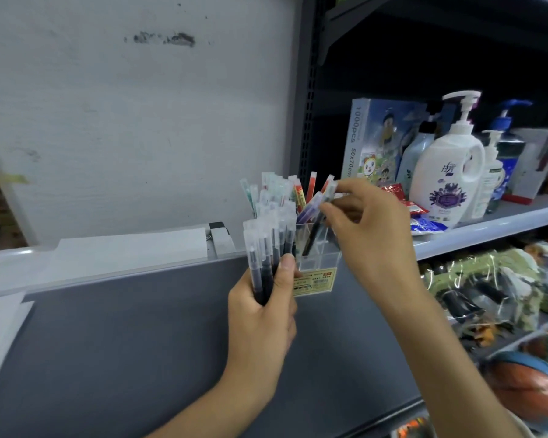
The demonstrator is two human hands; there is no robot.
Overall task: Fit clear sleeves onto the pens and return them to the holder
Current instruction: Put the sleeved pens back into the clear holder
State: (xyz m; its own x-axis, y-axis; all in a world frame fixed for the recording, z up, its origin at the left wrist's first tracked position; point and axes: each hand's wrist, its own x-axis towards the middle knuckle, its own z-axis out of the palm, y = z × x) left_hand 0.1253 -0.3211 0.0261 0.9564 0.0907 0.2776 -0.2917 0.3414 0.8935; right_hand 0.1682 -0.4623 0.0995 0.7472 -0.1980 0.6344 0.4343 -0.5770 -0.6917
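Note:
My left hand (261, 314) grips a bunch of several dark pens in clear sleeves (263, 257), held upright just left of the holder. The clear plastic holder (318, 259) has small square compartments and a yellow price label on its front. Several sleeved pens with red, green and purple parts stand in its back compartments (282, 191). My right hand (367, 222) pinches the top of one sleeved dark pen (315, 232), which leans in a front compartment of the holder.
The holder stands at the edge of a grey shelf panel (140, 327) beside a white wall. To the right, a shelf (494, 229) carries pump bottles (450, 172), a puzzle box (377, 137) and snack packets. Below it lie wrapped toys and a ball (525, 387).

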